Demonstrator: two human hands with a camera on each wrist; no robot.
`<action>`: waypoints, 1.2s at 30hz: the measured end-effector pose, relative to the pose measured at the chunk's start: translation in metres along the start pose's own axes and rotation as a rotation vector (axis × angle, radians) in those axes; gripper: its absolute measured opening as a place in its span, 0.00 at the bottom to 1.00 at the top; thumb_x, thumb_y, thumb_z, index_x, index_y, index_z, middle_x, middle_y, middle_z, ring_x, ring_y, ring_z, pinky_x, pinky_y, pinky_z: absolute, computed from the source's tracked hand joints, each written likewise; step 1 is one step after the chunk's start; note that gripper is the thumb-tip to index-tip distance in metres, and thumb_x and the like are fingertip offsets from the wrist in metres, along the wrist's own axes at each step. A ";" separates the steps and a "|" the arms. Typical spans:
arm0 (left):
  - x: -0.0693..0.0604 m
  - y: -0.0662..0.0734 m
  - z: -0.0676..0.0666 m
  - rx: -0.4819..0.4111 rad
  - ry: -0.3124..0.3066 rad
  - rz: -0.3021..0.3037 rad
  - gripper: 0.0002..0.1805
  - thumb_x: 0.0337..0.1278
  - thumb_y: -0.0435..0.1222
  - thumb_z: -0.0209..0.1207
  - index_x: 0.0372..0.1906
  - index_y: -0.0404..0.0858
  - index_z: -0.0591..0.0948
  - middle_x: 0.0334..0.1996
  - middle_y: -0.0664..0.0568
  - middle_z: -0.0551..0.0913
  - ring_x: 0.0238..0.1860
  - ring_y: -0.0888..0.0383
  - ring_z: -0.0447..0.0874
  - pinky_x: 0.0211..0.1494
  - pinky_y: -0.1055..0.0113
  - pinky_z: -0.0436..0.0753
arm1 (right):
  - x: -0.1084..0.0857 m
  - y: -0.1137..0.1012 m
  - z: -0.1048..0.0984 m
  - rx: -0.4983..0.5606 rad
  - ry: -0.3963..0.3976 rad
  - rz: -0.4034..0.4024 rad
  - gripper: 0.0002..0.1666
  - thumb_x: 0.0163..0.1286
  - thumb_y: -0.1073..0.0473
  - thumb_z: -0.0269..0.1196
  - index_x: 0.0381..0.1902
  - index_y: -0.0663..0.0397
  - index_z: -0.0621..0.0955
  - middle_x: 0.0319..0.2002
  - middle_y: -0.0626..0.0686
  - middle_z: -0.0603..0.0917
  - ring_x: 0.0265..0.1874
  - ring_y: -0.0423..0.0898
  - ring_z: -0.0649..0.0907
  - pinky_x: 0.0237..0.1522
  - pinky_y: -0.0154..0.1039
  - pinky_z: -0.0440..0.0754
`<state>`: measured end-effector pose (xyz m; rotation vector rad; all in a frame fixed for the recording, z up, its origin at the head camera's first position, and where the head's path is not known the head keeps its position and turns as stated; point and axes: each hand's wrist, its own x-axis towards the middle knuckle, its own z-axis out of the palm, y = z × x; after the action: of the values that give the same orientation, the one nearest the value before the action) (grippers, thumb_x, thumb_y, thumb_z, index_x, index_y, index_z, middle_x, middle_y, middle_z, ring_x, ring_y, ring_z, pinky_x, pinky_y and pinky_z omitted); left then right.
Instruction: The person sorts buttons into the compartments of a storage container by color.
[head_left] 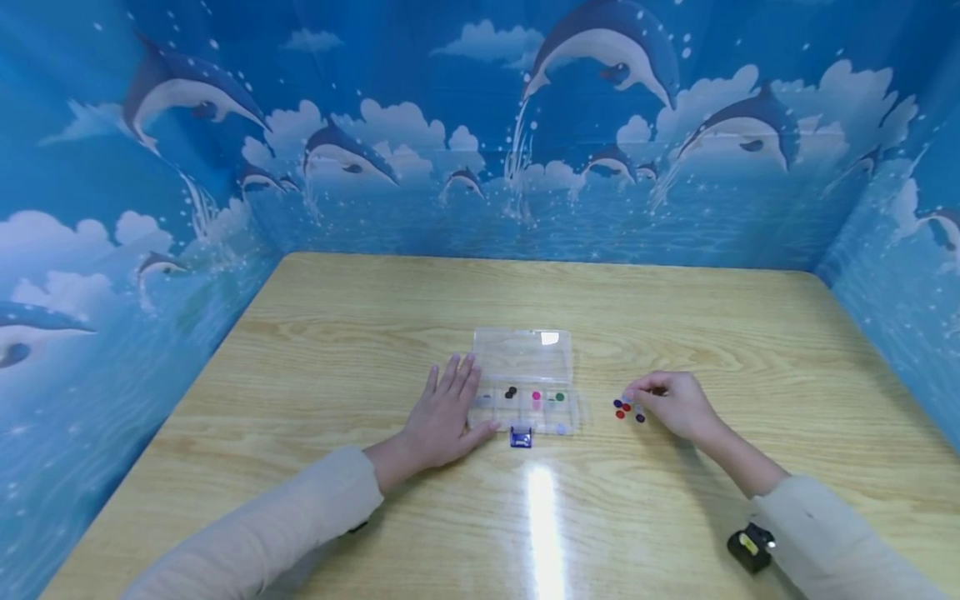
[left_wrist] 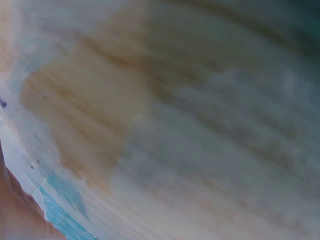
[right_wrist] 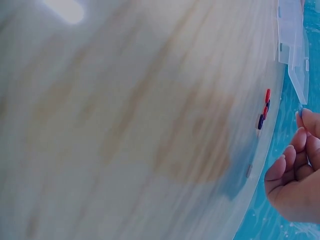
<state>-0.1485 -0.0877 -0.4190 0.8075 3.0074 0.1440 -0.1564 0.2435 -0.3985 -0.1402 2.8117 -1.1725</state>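
A clear plastic compartment box (head_left: pixel 522 357) lies on the table with its lid folded back. Black discs (head_left: pixel 511 392), a pink disc (head_left: pixel 536 396) and a green disc (head_left: pixel 559 397) sit in separate compartments. My left hand (head_left: pixel 446 417) rests with straight fingers along the box's left side. At the right, my right hand (head_left: pixel 675 404) pinches a small blue disc (right_wrist: pixel 300 109), perhaps a button, between thumb and index finger, just above the table. Below those fingertips lies a loose cluster of red discs (head_left: pixel 620 414) and dark blue discs (head_left: pixel 640 418).
A small blue clasp-like piece (head_left: pixel 521 437) is at the box's front edge. The wooden table (head_left: pixel 375 300) reaches back to a dolphin-print cloth (head_left: pixel 390 200). A black device (head_left: pixel 751 547) hangs by the right sleeve.
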 end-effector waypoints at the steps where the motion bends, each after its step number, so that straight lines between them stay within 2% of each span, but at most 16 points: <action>1: 0.000 0.000 0.000 -0.002 0.002 0.001 0.47 0.62 0.62 0.39 0.71 0.30 0.48 0.73 0.39 0.43 0.74 0.42 0.40 0.74 0.44 0.45 | 0.000 -0.001 0.001 0.006 -0.001 0.000 0.10 0.63 0.60 0.61 0.36 0.63 0.84 0.30 0.54 0.84 0.25 0.39 0.73 0.25 0.30 0.70; 9: 0.000 0.000 0.000 -0.008 -0.001 0.000 0.47 0.62 0.62 0.39 0.72 0.31 0.48 0.73 0.39 0.42 0.74 0.43 0.39 0.74 0.44 0.44 | 0.001 -0.008 0.009 0.038 0.002 -0.036 0.12 0.62 0.59 0.63 0.35 0.64 0.84 0.28 0.52 0.83 0.22 0.36 0.74 0.23 0.29 0.73; 12: 0.000 0.000 0.000 -0.002 -0.010 -0.006 0.47 0.62 0.63 0.37 0.72 0.31 0.47 0.73 0.40 0.42 0.74 0.44 0.39 0.74 0.45 0.43 | 0.001 -0.012 0.011 0.058 -0.004 -0.042 0.11 0.62 0.59 0.63 0.35 0.65 0.84 0.27 0.53 0.83 0.20 0.36 0.72 0.20 0.30 0.72; 22: 0.000 -0.001 -0.001 -0.017 -0.001 0.003 0.47 0.62 0.62 0.38 0.71 0.30 0.48 0.73 0.39 0.42 0.74 0.44 0.39 0.74 0.46 0.42 | 0.004 -0.022 0.022 0.081 -0.030 -0.045 0.10 0.61 0.61 0.63 0.34 0.65 0.84 0.24 0.54 0.82 0.20 0.38 0.72 0.20 0.29 0.69; 25: 0.000 -0.001 -0.001 -0.017 -0.004 0.006 0.47 0.62 0.62 0.38 0.71 0.30 0.47 0.73 0.39 0.42 0.74 0.44 0.39 0.74 0.46 0.42 | 0.005 -0.024 0.025 0.083 -0.024 -0.062 0.09 0.60 0.62 0.64 0.33 0.65 0.84 0.24 0.54 0.82 0.21 0.37 0.72 0.21 0.28 0.70; 30: 0.000 -0.001 -0.001 -0.027 -0.011 0.004 0.47 0.63 0.62 0.38 0.71 0.30 0.47 0.73 0.39 0.40 0.74 0.44 0.38 0.74 0.47 0.42 | 0.005 -0.030 0.029 0.087 -0.028 -0.086 0.09 0.59 0.62 0.64 0.32 0.65 0.84 0.29 0.54 0.84 0.25 0.39 0.72 0.25 0.28 0.71; 36: -0.001 -0.001 -0.001 -0.033 -0.012 0.004 0.47 0.63 0.62 0.38 0.71 0.30 0.47 0.73 0.39 0.41 0.74 0.44 0.38 0.75 0.48 0.42 | 0.005 -0.033 0.034 0.107 -0.044 -0.079 0.09 0.59 0.62 0.64 0.33 0.65 0.84 0.28 0.54 0.84 0.25 0.39 0.73 0.26 0.28 0.72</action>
<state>-0.1484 -0.0885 -0.4178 0.8088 2.9839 0.1879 -0.1561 0.1957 -0.3987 -0.2672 2.7208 -1.3167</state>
